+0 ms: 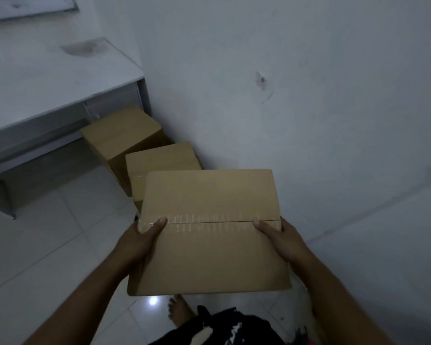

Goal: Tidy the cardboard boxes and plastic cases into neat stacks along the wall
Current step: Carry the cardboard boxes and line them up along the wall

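- Carry step: taped box (pixel 209 232) was held off the floor, near the wall (pixel 309 95).
- Left hand (pixel 139 241) and right hand (pixel 281 241) clamped its sides, thumbs on top.
- Next, likely: lower it square onto middle box (pixel 159 158) by the wall.

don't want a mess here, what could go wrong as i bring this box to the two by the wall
The held box is gripped only at its side edges by the left hand and right hand; a slip could drop it onto the bare foot below. It also hides part of the near box, so setting it down unseen may leave the stack crooked.
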The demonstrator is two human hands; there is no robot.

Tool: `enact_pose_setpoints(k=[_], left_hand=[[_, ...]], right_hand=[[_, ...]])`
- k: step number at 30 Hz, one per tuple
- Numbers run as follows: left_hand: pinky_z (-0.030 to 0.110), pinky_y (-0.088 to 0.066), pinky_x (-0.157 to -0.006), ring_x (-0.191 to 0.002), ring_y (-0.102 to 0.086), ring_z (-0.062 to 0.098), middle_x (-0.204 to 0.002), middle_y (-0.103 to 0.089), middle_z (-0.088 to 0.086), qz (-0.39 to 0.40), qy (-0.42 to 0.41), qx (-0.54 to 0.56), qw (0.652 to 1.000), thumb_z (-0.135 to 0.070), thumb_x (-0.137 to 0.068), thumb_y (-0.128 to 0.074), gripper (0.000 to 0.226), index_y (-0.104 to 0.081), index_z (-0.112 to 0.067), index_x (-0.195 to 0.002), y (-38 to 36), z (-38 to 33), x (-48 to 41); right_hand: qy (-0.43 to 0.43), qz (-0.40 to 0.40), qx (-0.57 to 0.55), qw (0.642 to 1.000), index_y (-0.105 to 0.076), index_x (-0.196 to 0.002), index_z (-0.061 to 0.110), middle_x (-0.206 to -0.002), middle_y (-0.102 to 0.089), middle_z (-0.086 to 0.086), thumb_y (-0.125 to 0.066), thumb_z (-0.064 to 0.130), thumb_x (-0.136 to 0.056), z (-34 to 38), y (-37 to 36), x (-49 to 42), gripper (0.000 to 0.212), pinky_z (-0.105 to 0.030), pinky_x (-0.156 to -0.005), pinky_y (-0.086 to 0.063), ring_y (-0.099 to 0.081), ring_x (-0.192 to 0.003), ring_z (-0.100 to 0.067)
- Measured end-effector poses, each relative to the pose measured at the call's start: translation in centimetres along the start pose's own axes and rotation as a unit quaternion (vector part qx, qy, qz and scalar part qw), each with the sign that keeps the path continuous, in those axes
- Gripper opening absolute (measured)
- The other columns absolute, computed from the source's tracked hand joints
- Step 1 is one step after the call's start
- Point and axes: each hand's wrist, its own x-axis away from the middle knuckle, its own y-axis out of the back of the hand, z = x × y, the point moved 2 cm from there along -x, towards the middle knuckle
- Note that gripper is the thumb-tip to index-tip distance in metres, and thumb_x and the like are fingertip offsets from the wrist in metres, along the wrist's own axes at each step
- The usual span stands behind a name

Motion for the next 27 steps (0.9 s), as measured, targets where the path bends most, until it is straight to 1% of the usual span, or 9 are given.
enact_pose_setpoints(k=[2, 4, 6, 8, 10, 14, 18, 22, 27], left_hand=[[0.034, -0.052, -0.077, -0.102, -0.067, 0.02, -0.127, -0.069, 0.002, 0.012, 0.034, 0.011, 0.999, -0.084, -0.075, -0.061, 0.089, -0.056, -0.026, -0.143, -0.4, 0.4, -1.9], [0.034, -0.051, -0.077, -0.103, -0.067, 0.021, -0.129, -0.068, 0.005, 0.024, 0.067, 0.024, 0.997, -0.082, -0.075, -0.063, 0.092, -0.058, -0.02, -0.142, -1.3, 1.1, -3.5], [0.035, -0.053, -0.08, -0.103, -0.067, 0.022, -0.129, -0.068, 0.006, 0.029, 0.09, 0.034, 0.995, -0.082, -0.075, -0.064, 0.092, -0.057, -0.02, -0.143, -2.3, 1.7, -4.8], [0.037, -0.053, -0.083, -0.103, -0.067, 0.023, -0.13, -0.068, 0.007, 0.026, 0.112, 0.048, 0.992, -0.079, -0.078, -0.064, 0.088, -0.056, -0.02, -0.144, -3.6, 2.2, -6.1], [0.038, -0.053, -0.086, -0.102, -0.066, 0.024, -0.131, -0.067, 0.007, 0.017, 0.14, 0.049, 0.989, -0.077, -0.08, -0.064, 0.086, -0.057, -0.019, -0.143, -4.9, 2.6, -7.2], [0.04, -0.053, -0.09, -0.108, -0.065, 0.025, -0.133, -0.066, 0.006, 0.014, 0.192, 0.054, 0.98, -0.08, -0.076, -0.066, 0.093, -0.054, -0.019, -0.145, -7.6, 3.8, -9.3], [0.04, -0.049, -0.089, -0.108, -0.057, 0.024, -0.144, -0.054, 0.008, -0.007, 0.244, 0.058, 0.968, -0.07, -0.079, -0.073, 0.098, -0.036, -0.016, -0.153, -10.4, 5.1, -12.0], [0.047, -0.052, -0.097, -0.117, -0.057, 0.029, -0.146, -0.051, 0.012, 0.001, 0.293, 0.074, 0.953, -0.068, -0.077, -0.077, 0.105, -0.031, -0.01, -0.152, -12.7, 6.9, -15.1], [0.046, -0.052, -0.089, -0.114, -0.054, 0.028, -0.131, -0.055, 0.007, 0.055, 0.317, 0.091, 0.942, -0.06, -0.088, -0.069, 0.079, -0.041, -0.014, -0.146, -14.4, 7.0, -18.2]], right_hand=[[0.002, -0.012, 0.026, 1.0, -0.06, -0.137, 0.031, -0.11, -0.065, 0.015, -0.071, 0.037, -0.096, -0.1, -0.7, -2.4, 0.042, -0.021, -0.071, -0.048, -0.061, -0.093, -0.001], [-0.014, -0.01, 0.047, 0.999, -0.055, -0.145, 0.026, -0.125, -0.063, 0.004, -0.066, 0.032, -0.099, -0.7, -1.4, -4.5, 0.048, -0.031, -0.084, -0.051, -0.061, -0.102, -0.013], [-0.038, -0.002, 0.064, 0.997, -0.052, -0.148, 0.027, -0.137, -0.061, 0.0, -0.065, 0.034, -0.099, -1.4, -1.8, -6.6, 0.051, -0.041, -0.1, -0.05, -0.059, -0.115, -0.022], [-0.059, 0.007, 0.078, 0.995, -0.051, -0.149, 0.028, -0.142, -0.06, -0.002, -0.066, 0.037, -0.098, -2.2, -1.8, -8.8, 0.054, -0.05, -0.106, -0.049, -0.059, -0.121, -0.026], [-0.072, 0.024, 0.089, 0.993, -0.051, -0.149, 0.027, -0.143, -0.059, -0.002, -0.065, 0.036, -0.098, -2.8, -1.7, -11.1, 0.053, -0.048, -0.104, -0.05, -0.059, -0.119, -0.025], [-0.102, 0.06, 0.099, 0.988, -0.05, -0.15, 0.021, -0.135, -0.06, -0.005, -0.063, 0.028, -0.101, -4.1, -1.5, -15.6, 0.051, -0.035, -0.087, -0.046, -0.056, -0.104, -0.021], [-0.121, 0.095, 0.117, 0.981, -0.053, -0.146, 0.023, -0.124, -0.062, 0.001, -0.066, 0.028, -0.099, -6.2, -2.1, -20.6, 0.05, -0.03, -0.079, -0.049, -0.06, -0.098, -0.016], [-0.127, 0.124, 0.139, 0.974, -0.055, -0.134, 0.035, -0.12, -0.064, 0.005, -0.063, 0.026, -0.097, -7.9, -3.6, -25.5, 0.038, -0.033, -0.087, -0.052, -0.062, -0.096, -0.014], [-0.155, 0.143, 0.181, 0.96, -0.056, -0.144, 0.021, -0.127, -0.065, -0.003, -0.064, 0.022, -0.093, -10.2, -4.7, -30.8, 0.051, -0.034, -0.094, -0.051, -0.061, -0.107, -0.024]])
